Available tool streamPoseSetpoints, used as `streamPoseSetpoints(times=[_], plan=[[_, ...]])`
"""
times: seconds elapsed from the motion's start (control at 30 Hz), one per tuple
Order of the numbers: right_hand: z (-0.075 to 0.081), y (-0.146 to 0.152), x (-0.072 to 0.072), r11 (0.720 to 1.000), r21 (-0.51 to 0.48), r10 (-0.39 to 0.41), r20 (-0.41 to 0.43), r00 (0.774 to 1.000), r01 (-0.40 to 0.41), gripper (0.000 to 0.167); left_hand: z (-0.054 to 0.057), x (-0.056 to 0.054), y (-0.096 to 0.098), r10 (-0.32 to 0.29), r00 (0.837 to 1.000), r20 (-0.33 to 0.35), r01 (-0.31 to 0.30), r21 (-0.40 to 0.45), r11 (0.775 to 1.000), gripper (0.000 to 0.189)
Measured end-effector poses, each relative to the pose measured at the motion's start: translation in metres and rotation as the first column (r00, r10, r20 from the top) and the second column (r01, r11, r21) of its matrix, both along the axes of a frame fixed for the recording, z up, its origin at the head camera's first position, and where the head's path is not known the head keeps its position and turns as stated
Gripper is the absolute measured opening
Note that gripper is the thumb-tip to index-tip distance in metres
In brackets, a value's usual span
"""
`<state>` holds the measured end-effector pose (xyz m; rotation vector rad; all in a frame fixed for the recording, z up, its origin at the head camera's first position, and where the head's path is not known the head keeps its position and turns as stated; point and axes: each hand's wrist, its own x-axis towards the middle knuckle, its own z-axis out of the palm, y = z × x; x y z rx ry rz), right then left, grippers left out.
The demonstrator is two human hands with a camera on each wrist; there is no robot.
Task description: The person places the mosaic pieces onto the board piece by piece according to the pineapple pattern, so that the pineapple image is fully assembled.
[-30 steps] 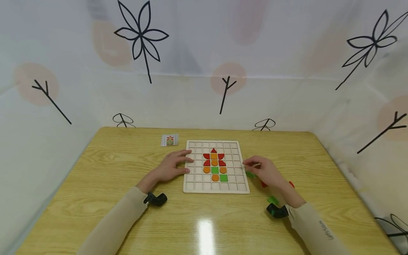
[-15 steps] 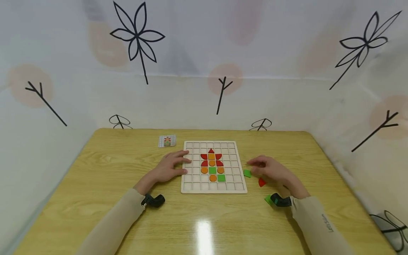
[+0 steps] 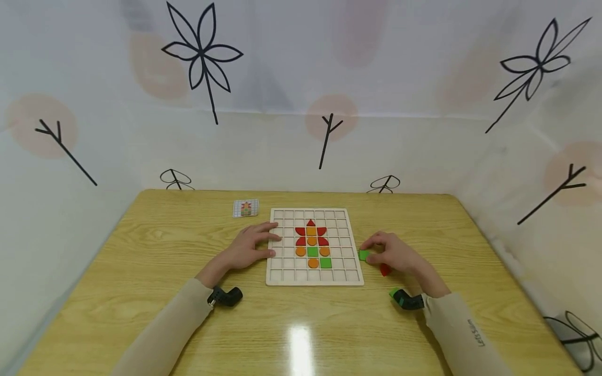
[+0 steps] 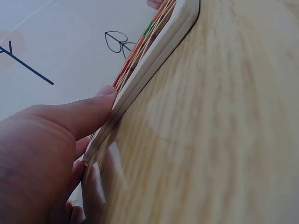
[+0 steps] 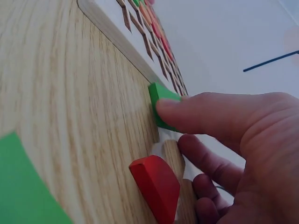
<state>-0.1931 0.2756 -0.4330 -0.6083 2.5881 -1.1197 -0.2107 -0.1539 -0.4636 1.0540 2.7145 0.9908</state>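
Note:
A pale wooden grid board (image 3: 287, 279) lies mid-table, with red, orange and green pieces set in its cells. My left hand (image 3: 246, 246) rests on the board's left edge with fingers spread; the left wrist view shows its thumb on the rim. Just off the right edge, my right hand (image 3: 395, 256) pinches a green square block (image 3: 363, 255) between thumb and index finger. In the right wrist view the thumb (image 5: 170, 109) lies against that block. Close under this hand is a red quarter-round block (image 5: 156, 184).
A small pattern card (image 3: 246, 208) lies beyond the board's left corner. Another green piece (image 3: 393, 293) is partly hidden by the right wrist camera (image 3: 408, 301). A printed cloth backdrop (image 3: 263, 146) rises behind the table (image 3: 197, 209).
My right hand first drew back from the board's right edge, then came left and down onto the green square block. The left hand has stayed on the board, and the view has shifted slightly.

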Motion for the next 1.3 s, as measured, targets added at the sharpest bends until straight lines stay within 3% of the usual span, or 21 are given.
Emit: streamPoseSetpoints(times=[0.2, 0.47, 0.63, 0.73, 1.3], plan=[[-0.002, 0.001, 0.003, 0.997, -0.015, -0.077, 0.019, 0.997, 0.077, 0.018, 0.001, -0.001, 0.001, -0.005, 1.000, 0.001, 0.005, -0.003, 1.000, 0.038], [-0.004, 0.001, 0.007, 0.984, -0.068, -0.170, -0.029, 0.985, 0.167, 0.015, -0.001, -0.001, 0.000, -0.006, 1.000, -0.005, 0.006, -0.004, 1.000, 0.038], [-0.003, -0.007, 0.011, 0.973, -0.082, -0.223, -0.115, 0.968, 0.214, 0.015, -0.001, -0.002, -0.001, -0.012, 1.000, -0.002, 0.012, 0.001, 1.000, 0.037], [-0.002, -0.017, 0.013, 0.972, -0.111, -0.223, -0.160, 0.962, 0.207, 0.017, -0.001, -0.001, -0.001, -0.013, 1.000, -0.006, 0.013, 0.003, 1.000, 0.038], [-0.003, -0.099, 0.020, 0.976, -0.216, -0.043, -0.102, 0.994, 0.020, 0.015, 0.000, -0.001, 0.000, -0.008, 1.000, -0.005, 0.008, -0.012, 1.000, 0.039]])
